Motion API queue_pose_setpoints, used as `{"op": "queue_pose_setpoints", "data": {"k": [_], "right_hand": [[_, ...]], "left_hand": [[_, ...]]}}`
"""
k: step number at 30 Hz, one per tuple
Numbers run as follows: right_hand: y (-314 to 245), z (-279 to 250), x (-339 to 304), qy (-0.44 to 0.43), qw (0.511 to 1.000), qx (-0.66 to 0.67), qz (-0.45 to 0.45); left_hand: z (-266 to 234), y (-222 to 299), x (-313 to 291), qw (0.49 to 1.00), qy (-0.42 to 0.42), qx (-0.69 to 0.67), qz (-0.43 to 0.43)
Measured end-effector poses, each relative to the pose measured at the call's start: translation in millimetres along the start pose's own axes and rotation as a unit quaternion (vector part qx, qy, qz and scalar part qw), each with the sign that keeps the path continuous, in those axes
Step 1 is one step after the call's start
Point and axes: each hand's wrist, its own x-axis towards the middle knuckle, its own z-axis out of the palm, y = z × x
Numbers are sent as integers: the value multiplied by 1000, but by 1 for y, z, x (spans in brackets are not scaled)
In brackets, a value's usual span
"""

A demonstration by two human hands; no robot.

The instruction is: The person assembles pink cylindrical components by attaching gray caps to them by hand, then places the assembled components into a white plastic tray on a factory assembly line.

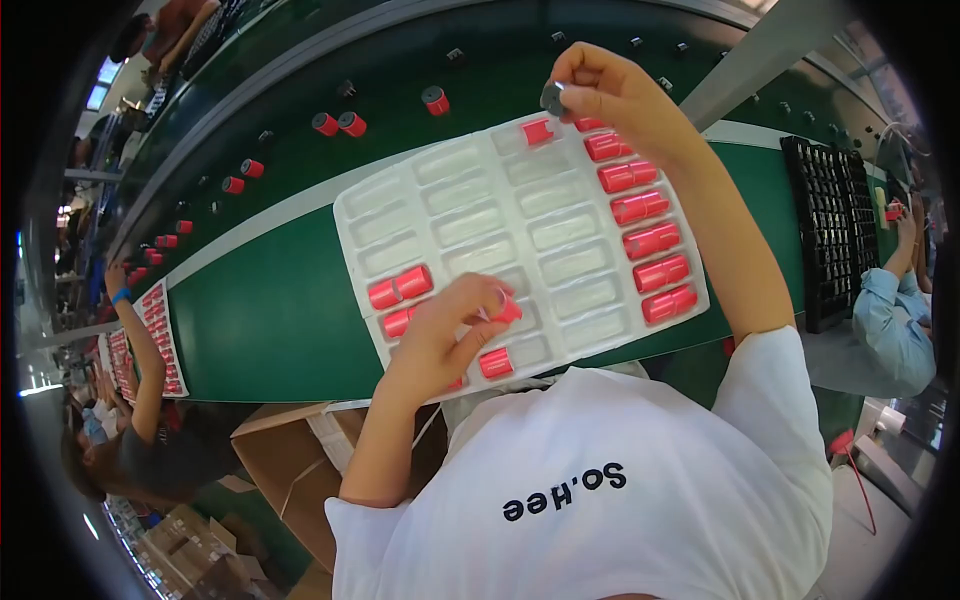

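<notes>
While the left hand [440,325] bends over the nearer part of a white compartment tray [357,290], its thumb and fingers pinch a short red cylinder [508,309]; whether that piece touches the tray cannot be told. The right hand [615,90] is raised near the tray's far edge, its thumb and fingers pinching a dark round piece [555,99]. Just below it, a red piece [538,131] lies in the far compartment of the third column from the left. Red cylinders [650,240] lie along the rightmost column, and more sit in the left column, partly hidden by the left hand. Another short one [496,362] rests near the close edge. The tray lies on a green worktop [265,310]. Beyond it, red cylinders with dark ends [435,100] stand on a dark green strip [390,75]. To the right is a black rack [822,225].
</notes>
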Motion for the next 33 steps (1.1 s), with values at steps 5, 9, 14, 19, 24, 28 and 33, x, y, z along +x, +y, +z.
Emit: {"op": "queue_pose_setpoints", "data": {"k": [5, 9, 14, 19, 24, 28, 33], "right_hand": [[-36, 49, -43, -47, 975, 197, -89], [-51, 70, -59, -6, 955, 289, -64], [-45, 81, -67, 102, 958, 252, -94], [-38, 100, -72, 148, 945, 249, -152], [-52, 100, -80, 192, 955, 153, -164], [-75, 101, -81, 130, 966, -140, -175], [-79, 70, -75, -27, 968, -127, -213]], "left_hand": [[1, 27, 28, 883, 257, -391, -5], [2, 30, 38, 820, 253, -512, 24], [1, 44, 53, 725, 250, -641, 29], [7, 32, 58, 691, 274, -666, 58], [8, 37, 61, 678, 248, -689, 59], [17, 29, 59, 691, 291, -660, 49], [16, 19, 52, 714, 169, -679, 28]]}}
